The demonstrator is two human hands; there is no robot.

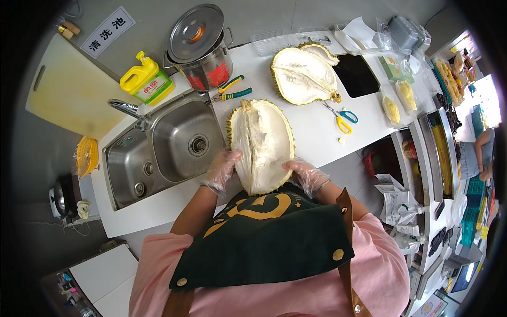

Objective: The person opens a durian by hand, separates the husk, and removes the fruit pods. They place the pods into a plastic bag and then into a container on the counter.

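Observation:
An opened durian shell (pixel 275 138), pale and hollow inside with a ridge down its middle, rests on the white counter at its near edge. My left hand (pixel 224 165), in a clear plastic glove, grips its left rim. On the opposite rim my right hand (pixel 306 173), gloved the same way, has its thumb over the inner edge. The inside faces up, and no flesh shows in it. Farther back lies another opened durian shell (pixel 301 76), with a smaller shell piece behind it. Scissors (pixel 343 117) with teal and yellow handles lie to the right.
Left of the shell is a double steel sink (pixel 179 142) with a faucet (pixel 127 108). Behind stand a lidded steel pot (pixel 203 58), pliers-like tools (pixel 232 95) and a yellow jug (pixel 147 79). Wrapped yellow durian flesh (pixel 391 110) lies right, near a dark square opening (pixel 356 75). Another person (pixel 479 153) is far right.

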